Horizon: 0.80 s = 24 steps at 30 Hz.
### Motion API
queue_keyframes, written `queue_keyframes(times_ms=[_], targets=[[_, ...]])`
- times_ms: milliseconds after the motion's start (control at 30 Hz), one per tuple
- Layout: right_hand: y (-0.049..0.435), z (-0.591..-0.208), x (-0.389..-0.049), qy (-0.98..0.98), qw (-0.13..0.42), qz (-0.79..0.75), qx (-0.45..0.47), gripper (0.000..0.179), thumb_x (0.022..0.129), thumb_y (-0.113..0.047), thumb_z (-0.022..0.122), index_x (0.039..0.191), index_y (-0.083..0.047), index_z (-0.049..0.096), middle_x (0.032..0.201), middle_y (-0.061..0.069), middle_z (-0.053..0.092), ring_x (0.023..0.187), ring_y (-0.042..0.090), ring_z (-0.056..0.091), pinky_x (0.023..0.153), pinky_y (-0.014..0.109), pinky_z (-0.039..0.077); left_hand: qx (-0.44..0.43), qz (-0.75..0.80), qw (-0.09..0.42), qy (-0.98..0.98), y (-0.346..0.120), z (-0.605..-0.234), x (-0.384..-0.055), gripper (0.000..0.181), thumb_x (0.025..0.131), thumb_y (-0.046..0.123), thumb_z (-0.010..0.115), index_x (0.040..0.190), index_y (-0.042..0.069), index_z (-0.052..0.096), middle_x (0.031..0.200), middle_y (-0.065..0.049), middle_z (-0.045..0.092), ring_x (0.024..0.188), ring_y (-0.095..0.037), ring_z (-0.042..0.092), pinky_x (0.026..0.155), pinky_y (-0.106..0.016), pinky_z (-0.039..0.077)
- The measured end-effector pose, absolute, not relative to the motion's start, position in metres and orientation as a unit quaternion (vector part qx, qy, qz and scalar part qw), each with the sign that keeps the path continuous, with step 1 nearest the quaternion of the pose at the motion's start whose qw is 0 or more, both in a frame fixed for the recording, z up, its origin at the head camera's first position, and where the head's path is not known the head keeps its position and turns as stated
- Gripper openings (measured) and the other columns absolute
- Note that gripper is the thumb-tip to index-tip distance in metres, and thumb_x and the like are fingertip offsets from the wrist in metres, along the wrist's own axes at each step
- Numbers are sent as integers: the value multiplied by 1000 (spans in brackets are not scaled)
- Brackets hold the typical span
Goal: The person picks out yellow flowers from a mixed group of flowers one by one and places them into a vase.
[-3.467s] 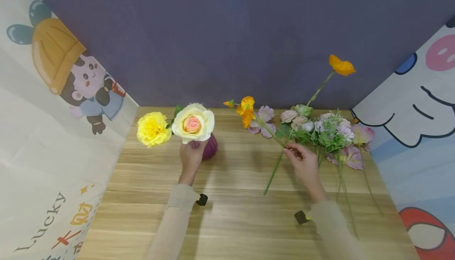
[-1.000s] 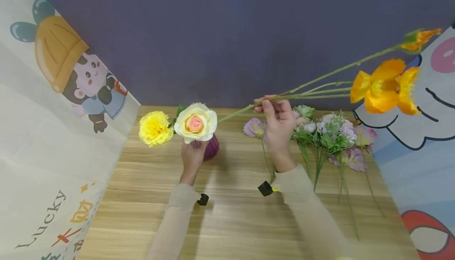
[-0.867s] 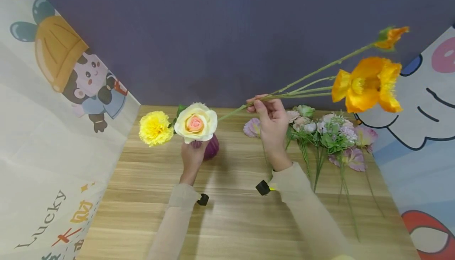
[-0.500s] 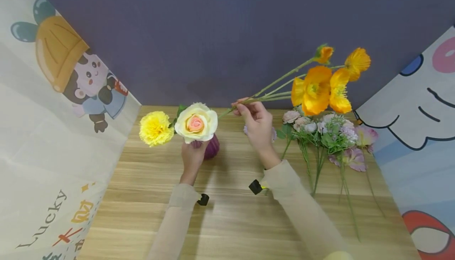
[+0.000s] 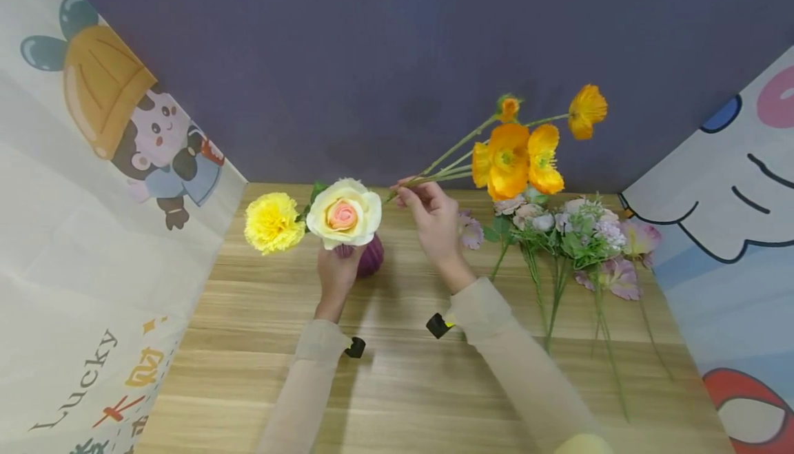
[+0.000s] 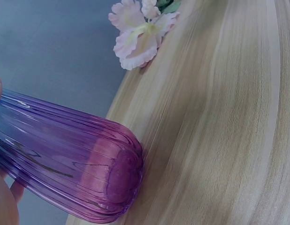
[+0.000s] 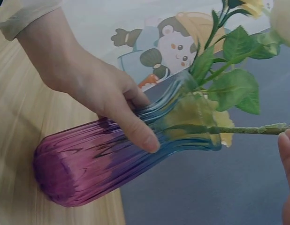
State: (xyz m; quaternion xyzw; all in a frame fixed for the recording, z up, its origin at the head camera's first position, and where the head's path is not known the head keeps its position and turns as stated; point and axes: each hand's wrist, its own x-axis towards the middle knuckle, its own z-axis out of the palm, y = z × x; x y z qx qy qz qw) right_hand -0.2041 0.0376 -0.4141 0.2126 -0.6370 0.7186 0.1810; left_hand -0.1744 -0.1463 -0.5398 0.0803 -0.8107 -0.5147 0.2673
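My left hand (image 5: 336,271) grips a ribbed glass vase (image 7: 88,164), purple at its base and blue at its flared mouth. A cream rose with a pink centre (image 5: 343,214) and a yellow carnation (image 5: 273,223) rise from the vase and hide its mouth in the head view. My right hand (image 5: 437,223) pinches the green stem of an orange poppy spray (image 5: 509,158), whose blooms lean up and right. In the right wrist view the lower stem (image 7: 248,131) passes through the vase's mouth, with right fingertips (image 7: 288,150) at the frame's edge.
On the right of the wooden table (image 5: 397,378) lie several loose stems: pale pink and white blooms (image 5: 530,218), a leafy lilac bunch (image 5: 586,230) and purple flowers (image 5: 617,278). A dark panel (image 5: 372,68) backs the table; printed cartoon panels stand at both sides.
The poppy spray was lifted off the right side and turned, blooms now to the right. Over the last second my right hand has moved left and slightly down toward the vase; my left hand stays put.
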Motion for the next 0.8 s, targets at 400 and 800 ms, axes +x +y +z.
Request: queue_keyframes(times_ms=[400, 800], targets=[[23, -428, -206, -656, 145, 714, 195, 16, 99, 1, 65, 108, 13, 67, 108, 29, 72, 89, 39, 71, 84, 31, 63, 69, -512, 286, -807, -146, -542, -177, 73, 77, 13, 90, 139, -6, 56, 132, -27, 64, 118, -42, 63, 112, -52, 46], [10, -440, -205, -721, 148, 657, 166, 16, 97, -1, 68, 107, 11, 71, 104, 25, 74, 91, 36, 73, 83, 31, 63, 73, -500, 280, -816, -146, -541, -176, 72, 79, 17, 88, 139, -6, 55, 135, -27, 62, 127, -43, 59, 113, -54, 45]])
